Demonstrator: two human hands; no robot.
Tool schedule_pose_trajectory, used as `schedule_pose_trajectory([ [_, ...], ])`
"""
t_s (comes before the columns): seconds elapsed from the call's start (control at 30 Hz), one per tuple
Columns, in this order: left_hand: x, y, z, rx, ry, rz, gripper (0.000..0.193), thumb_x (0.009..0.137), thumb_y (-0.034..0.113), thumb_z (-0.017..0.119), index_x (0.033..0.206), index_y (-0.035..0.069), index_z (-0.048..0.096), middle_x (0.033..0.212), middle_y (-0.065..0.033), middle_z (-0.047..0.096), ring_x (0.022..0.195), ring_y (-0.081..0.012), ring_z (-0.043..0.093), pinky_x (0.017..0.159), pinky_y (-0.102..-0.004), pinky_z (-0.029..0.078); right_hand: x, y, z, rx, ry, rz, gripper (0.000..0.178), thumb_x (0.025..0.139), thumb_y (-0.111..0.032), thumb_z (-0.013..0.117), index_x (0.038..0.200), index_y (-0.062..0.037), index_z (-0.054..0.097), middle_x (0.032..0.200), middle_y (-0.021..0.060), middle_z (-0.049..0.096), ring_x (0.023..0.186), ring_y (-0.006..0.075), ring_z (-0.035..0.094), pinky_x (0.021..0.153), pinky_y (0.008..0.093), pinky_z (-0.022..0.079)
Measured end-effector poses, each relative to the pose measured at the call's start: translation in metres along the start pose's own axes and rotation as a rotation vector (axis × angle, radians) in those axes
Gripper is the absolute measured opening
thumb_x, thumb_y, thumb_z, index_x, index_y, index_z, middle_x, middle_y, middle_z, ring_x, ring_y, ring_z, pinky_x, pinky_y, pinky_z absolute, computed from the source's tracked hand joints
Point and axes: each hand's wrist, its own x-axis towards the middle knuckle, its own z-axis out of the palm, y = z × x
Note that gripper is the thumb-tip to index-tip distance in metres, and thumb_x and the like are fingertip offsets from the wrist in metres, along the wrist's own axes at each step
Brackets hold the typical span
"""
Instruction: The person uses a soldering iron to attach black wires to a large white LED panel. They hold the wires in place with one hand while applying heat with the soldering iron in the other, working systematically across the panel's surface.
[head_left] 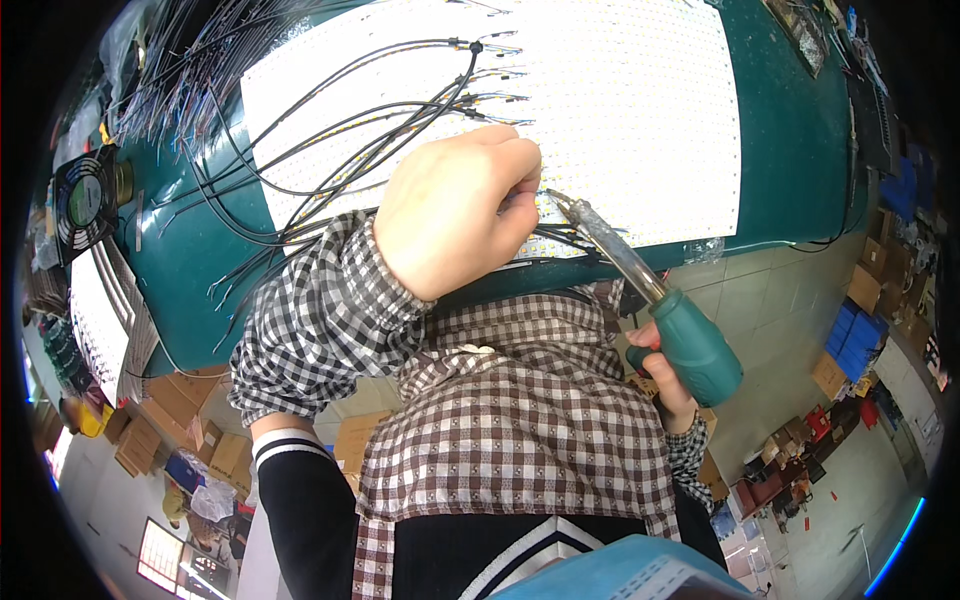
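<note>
My left hand [455, 205] is closed in a pinch over a large white LED panel sheet [640, 110]. A thin wire end [543, 197] just shows at its fingertips, and the rest of that wire is hidden by the hand. In my right hand [662, 372] is a soldering iron [655, 293] with a green handle and a metal barrel. Its bent tip touches or nearly touches the panel beside the left fingertips. Several black cables [350, 160] lie across the panel, their stripped, coloured ends resting in a row near its middle.
The panel lies on a green tabletop [790, 130]. A thick bundle of loose wires [190, 70] covers the far left. Along the left edge stand a small black fan [85, 200] and a stack of white panel sheets [105, 315]. Cardboard boxes [230, 460] sit on the floor.
</note>
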Motion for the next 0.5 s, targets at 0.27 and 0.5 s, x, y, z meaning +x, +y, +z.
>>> schedule_pose_trajectory([
  [0.27,0.0002,0.0005,-0.0004,0.001,-0.003,-0.005,0.005,0.080,0.003,0.067,0.082,0.002,0.064,0.078,-0.0103,0.062,0.067,-0.0247,0.066,0.062,-0.0348,0.052,0.0025,-0.0021,0.0020,-0.052,0.001,-0.033,0.062,0.079,-0.021,0.092,0.124,0.0104,0.062,0.089,0.0092,0.076,0.084,0.0164,0.075,0.078,0.0303,0.060],
  [0.5,0.0002,0.0000,0.0000,0.014,-0.003,-0.011,0.005,0.080,0.004,0.068,0.082,0.002,0.064,0.078,-0.0103,0.063,0.067,-0.0250,0.066,0.062,-0.0350,0.052,0.0050,-0.0030,0.0004,-0.155,-0.018,-0.091,0.061,0.080,-0.022,0.090,0.123,0.0112,0.062,0.088,0.0085,0.077,0.082,0.0168,0.075,0.078,0.0300,0.059],
])
